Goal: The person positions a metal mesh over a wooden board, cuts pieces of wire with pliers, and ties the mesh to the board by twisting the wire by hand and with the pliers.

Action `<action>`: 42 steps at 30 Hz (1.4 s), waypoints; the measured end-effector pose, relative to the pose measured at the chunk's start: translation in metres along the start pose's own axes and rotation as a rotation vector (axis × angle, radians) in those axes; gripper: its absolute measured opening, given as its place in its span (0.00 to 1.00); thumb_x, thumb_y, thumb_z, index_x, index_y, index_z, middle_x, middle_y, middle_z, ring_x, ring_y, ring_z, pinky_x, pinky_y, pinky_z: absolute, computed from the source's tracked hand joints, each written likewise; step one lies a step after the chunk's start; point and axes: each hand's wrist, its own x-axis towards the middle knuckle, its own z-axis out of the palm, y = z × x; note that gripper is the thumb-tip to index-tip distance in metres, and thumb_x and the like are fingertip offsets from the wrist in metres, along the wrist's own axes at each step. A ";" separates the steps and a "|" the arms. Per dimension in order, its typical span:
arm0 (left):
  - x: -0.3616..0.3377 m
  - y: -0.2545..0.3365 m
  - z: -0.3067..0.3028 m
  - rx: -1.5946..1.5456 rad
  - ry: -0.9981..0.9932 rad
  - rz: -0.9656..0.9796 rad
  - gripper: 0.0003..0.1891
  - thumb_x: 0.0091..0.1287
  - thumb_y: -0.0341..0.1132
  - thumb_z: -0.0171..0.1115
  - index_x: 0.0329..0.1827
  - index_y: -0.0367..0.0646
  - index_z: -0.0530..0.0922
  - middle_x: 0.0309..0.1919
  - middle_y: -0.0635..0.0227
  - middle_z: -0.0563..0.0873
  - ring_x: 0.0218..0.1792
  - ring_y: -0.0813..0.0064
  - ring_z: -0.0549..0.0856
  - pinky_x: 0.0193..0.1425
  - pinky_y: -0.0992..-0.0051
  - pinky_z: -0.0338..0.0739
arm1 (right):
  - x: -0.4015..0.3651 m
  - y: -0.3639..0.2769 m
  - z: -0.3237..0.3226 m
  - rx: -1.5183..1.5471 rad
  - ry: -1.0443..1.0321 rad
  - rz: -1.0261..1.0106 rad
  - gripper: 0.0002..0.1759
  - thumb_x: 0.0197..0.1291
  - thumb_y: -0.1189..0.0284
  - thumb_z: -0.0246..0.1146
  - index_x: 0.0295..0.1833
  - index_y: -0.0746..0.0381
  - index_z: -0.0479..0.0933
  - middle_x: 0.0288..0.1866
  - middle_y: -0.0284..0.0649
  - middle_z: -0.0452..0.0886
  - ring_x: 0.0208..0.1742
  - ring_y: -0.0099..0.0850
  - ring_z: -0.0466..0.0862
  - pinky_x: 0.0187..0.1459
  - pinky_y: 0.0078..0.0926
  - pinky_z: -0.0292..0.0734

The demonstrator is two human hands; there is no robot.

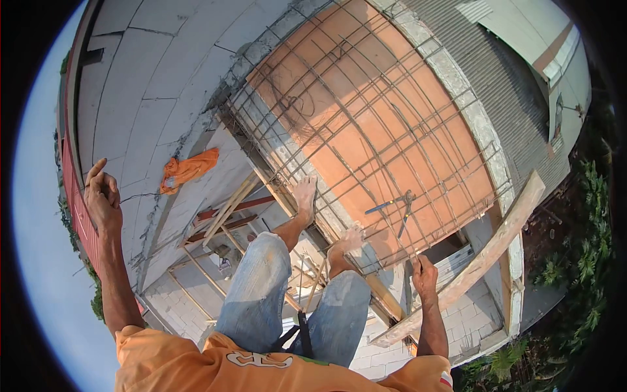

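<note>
My left hand (102, 198) is raised at the left beside the grey block wall. Its index finger is stretched out, the other fingers are loosely bent, and it holds nothing. Low on the right, my right hand (425, 277) is closed around the end of a thin steel reinforcing bar (413, 255) at the edge of the rebar mesh (366, 124). Blue-handled pincers (406, 204) lie on the mesh just beyond that hand, jaws toward the far side. Orange-brown formwork panels (339, 150) show beneath the bars.
My bare feet (304, 196) rest at the formwork's near edge, above a drop with wooden props (228, 179). A long plank (486, 251) slants past my right hand. An orange cloth (189, 170) hangs on the block wall (157, 65). Corrugated roofing (486, 72) lies beyond the concrete rim.
</note>
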 end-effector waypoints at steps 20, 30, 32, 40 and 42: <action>-0.036 -0.050 0.079 -0.007 -0.209 -0.351 0.16 0.69 0.34 0.49 0.50 0.35 0.82 0.14 0.74 0.75 0.10 0.89 0.60 0.13 0.82 0.51 | 0.098 -0.075 -0.011 -0.143 0.273 -0.109 0.10 0.67 0.74 0.58 0.46 0.71 0.79 0.36 0.59 0.82 0.38 0.57 0.83 0.38 0.48 0.77; 0.010 -0.076 0.143 0.055 -0.490 -0.350 0.17 0.69 0.34 0.49 0.49 0.33 0.83 0.13 0.74 0.72 0.15 0.86 0.64 0.21 0.79 0.57 | 0.200 -0.124 0.009 -0.145 0.341 -0.164 0.09 0.66 0.74 0.60 0.46 0.68 0.80 0.38 0.55 0.83 0.40 0.55 0.84 0.38 0.47 0.78; 0.023 -0.080 0.148 0.070 -0.503 -0.375 0.18 0.69 0.35 0.48 0.50 0.33 0.82 0.14 0.74 0.73 0.15 0.85 0.64 0.21 0.78 0.57 | 0.218 -0.142 0.005 -0.177 0.324 -0.170 0.09 0.66 0.73 0.60 0.45 0.67 0.80 0.38 0.54 0.83 0.40 0.54 0.84 0.38 0.46 0.78; 0.072 -0.100 0.150 0.092 -0.536 -0.320 0.19 0.69 0.36 0.48 0.51 0.28 0.80 0.14 0.74 0.73 0.14 0.87 0.63 0.18 0.80 0.56 | 0.282 -0.180 0.008 -0.210 0.254 -0.095 0.08 0.66 0.74 0.59 0.44 0.67 0.79 0.39 0.54 0.83 0.37 0.54 0.84 0.37 0.45 0.78; 0.078 -0.109 0.153 0.068 -0.536 -0.330 0.18 0.69 0.35 0.49 0.50 0.29 0.81 0.14 0.75 0.72 0.14 0.87 0.63 0.17 0.80 0.56 | 0.290 -0.192 0.019 -0.160 0.334 -0.176 0.08 0.65 0.74 0.59 0.43 0.67 0.79 0.37 0.54 0.82 0.35 0.54 0.84 0.36 0.46 0.78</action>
